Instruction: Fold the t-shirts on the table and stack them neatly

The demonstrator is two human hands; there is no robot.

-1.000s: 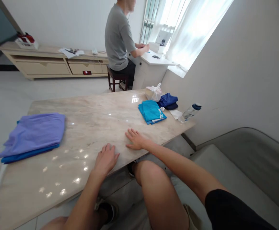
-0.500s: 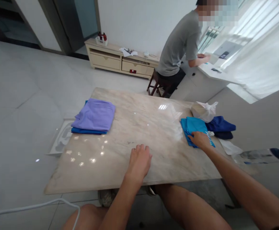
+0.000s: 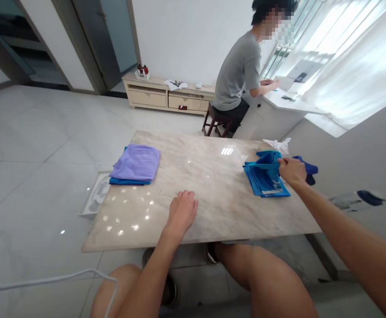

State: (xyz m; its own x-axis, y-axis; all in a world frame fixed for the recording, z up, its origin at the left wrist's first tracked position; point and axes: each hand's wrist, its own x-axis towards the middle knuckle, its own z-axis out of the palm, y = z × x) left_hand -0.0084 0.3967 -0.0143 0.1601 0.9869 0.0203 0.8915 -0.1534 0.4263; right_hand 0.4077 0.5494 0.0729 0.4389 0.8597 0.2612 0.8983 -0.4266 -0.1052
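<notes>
My right hand is shut on the upper edge of a folded teal T-shirt, raising its top layer off the stack. The shirt lies at the right of a pale marble table. My left hand rests flat on the marble near the front edge and holds nothing. To its upper left, a folded lavender cloth sits on a folded blue cloth. Behind my right hand lies a navy cloth, partly hidden by that hand.
A white plastic bag stands at the table's far right corner, and a water bottle shows at the right. A seated person works at a white desk by the curtained window. A drawer cabinet stands against the back wall.
My right hand has moved from pressing on the teal shirt to gripping and lifting its upper edge. The view has tilted and shifted slightly. My left hand has moved little.
</notes>
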